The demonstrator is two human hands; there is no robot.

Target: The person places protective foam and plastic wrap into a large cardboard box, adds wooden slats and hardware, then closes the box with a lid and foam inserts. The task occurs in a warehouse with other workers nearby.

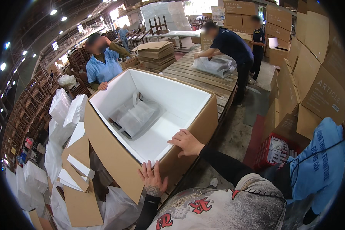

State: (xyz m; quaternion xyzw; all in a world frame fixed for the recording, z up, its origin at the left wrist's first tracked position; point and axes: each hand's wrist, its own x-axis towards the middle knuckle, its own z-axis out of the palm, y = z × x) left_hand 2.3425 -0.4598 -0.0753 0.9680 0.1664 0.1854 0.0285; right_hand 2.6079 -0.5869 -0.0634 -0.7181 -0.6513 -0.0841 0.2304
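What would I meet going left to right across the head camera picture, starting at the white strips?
White strips → left hand at the open box → right hand at the same box → red basket → light-blue shirt.

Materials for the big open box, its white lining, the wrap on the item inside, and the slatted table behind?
Box: likely cardboard, matte brown, with a folded-out flap.
White lining: perhaps foam sheet, smooth and plain; could be coated board.
Wrap: thin plastic or foam film, cloudy, translucent, softly creased.
Slatted table: likely worn, unpainted wood, from its separate planks.
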